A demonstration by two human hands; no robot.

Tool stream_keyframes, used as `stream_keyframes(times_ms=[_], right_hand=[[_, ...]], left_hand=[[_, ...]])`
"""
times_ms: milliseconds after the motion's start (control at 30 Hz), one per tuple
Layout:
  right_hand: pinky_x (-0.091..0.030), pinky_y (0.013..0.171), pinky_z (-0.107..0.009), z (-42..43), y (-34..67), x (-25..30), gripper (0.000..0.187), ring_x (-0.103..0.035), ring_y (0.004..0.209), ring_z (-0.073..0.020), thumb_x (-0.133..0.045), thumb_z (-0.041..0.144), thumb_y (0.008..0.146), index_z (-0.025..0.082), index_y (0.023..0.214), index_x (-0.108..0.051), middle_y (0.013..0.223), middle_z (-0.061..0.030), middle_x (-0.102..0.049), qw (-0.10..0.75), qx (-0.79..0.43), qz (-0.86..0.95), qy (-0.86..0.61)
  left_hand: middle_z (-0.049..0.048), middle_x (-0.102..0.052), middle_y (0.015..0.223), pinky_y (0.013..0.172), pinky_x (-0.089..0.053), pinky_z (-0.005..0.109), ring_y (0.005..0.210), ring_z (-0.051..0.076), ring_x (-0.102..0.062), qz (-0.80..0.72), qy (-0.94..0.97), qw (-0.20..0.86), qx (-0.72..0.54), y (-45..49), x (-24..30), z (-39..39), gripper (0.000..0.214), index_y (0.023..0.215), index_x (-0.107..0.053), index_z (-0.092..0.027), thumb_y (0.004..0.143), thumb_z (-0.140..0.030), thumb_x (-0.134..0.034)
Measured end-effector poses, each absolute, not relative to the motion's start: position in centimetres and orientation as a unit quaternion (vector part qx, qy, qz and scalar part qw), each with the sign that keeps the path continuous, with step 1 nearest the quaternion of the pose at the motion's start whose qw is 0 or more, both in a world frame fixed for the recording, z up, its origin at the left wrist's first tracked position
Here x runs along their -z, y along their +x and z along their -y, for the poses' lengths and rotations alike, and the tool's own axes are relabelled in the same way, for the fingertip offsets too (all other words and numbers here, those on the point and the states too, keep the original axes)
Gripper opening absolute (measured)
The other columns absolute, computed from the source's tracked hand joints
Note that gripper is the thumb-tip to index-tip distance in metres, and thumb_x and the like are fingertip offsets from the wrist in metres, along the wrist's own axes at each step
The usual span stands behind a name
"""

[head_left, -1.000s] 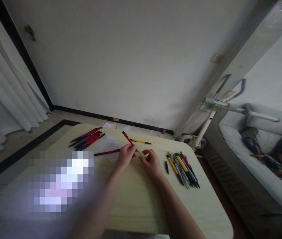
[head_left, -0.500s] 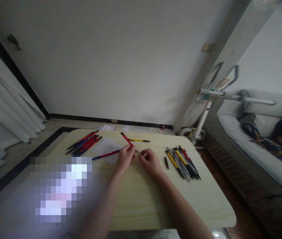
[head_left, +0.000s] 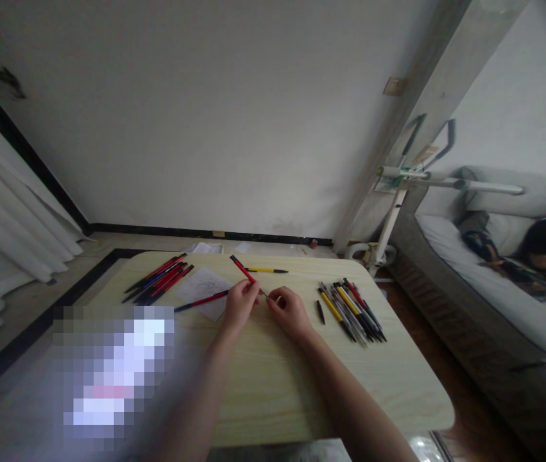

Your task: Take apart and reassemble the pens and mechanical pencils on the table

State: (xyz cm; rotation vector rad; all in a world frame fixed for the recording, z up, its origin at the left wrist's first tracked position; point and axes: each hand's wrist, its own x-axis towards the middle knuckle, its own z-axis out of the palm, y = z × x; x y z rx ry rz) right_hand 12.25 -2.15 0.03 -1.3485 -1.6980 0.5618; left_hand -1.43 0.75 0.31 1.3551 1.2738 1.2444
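My left hand (head_left: 239, 304) is closed around a red pen (head_left: 242, 269) that slants up and away to the left over the pale wooden table (head_left: 273, 378). My right hand (head_left: 290, 312) is pinched at the pen's thin tip end, right beside the left hand; what its fingers hold is too small to make out. A second red pen (head_left: 201, 300) lies across a white sheet of paper (head_left: 205, 287) just left of my left hand. A yellow pen (head_left: 266, 271) lies beyond the hands.
A bundle of red and blue pens (head_left: 157, 279) lies at the table's far left. A mixed pile of pens (head_left: 352, 308) and one small black piece (head_left: 320, 312) lie to the right. A person sits on the sofa (head_left: 484, 282) at far right. A blurred patch covers the lower left.
The view has shifted slightly. My hands stay together on the red pen, with the right fingers closing onto its tip end.
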Motion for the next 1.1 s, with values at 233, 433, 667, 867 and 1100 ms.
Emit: stream_keyframes(times_ms=[233,433,667,867,1100], right_hand=[[-0.039,0.051,-0.02,2.2,12.2,-0.1,0.011,-0.047,0.053,-0.0098,-0.05,0.022,0.073,0.017,0.073,-0.059,0.065,-0.0001,-0.056,0.434,-0.231,0.685,-0.538],[-0.038,0.051,-0.02,2.2,12.3,-0.2,0.011,-0.048,0.053,-0.0097,-0.049,0.023,0.074,0.017,0.074,-0.059,0.065,0.0003,-0.056,0.433,-0.235,0.684,-0.537],[-0.037,0.05,-0.02,2.2,12.3,-0.1,0.011,-0.047,0.052,-0.0094,-0.049,0.022,0.073,0.017,0.074,-0.059,0.063,0.0009,-0.056,0.425,-0.235,0.686,-0.541],[-0.036,0.051,-0.02,2.2,12.3,0.1,0.014,-0.047,0.053,-0.0099,-0.048,0.025,0.074,0.016,0.075,-0.059,0.063,0.0,-0.057,0.41,-0.241,0.688,-0.549],[-0.036,0.051,-0.02,2.2,12.3,0.0,0.015,-0.047,0.054,-0.01,-0.048,0.025,0.075,0.016,0.075,-0.059,0.062,0.0001,-0.056,0.416,-0.25,0.686,-0.542]], left_hand=[[0.0025,-0.062,0.064,0.044,-0.039,0.021,0.047,0.011,-0.053,-0.508,0.547,0.433,-0.505,-1.5,-0.2,-0.8,0.029,0.068,-0.056,-0.016,0.07,-0.044,-0.052],[0.003,-0.062,0.066,0.042,-0.037,0.021,0.047,0.011,-0.052,-0.511,0.543,0.434,-0.505,-1.7,-0.4,-0.8,0.03,0.069,-0.056,-0.016,0.071,-0.045,-0.052],[0.0019,-0.058,0.055,0.042,-0.037,0.02,0.046,0.011,-0.051,-0.521,0.549,0.415,-0.505,-2.0,-0.7,-0.8,0.03,0.065,-0.056,-0.015,0.07,-0.045,-0.052],[0.0009,-0.056,0.051,0.042,-0.037,0.019,0.045,0.011,-0.05,-0.526,0.543,0.416,-0.506,-2.1,-0.8,-0.9,0.031,0.065,-0.057,-0.014,0.07,-0.044,-0.052],[0.0001,-0.055,0.049,0.043,-0.038,0.019,0.044,0.01,-0.05,-0.523,0.535,0.417,-0.516,-2.2,-1.4,-0.8,0.03,0.063,-0.057,-0.014,0.07,-0.043,-0.053]])
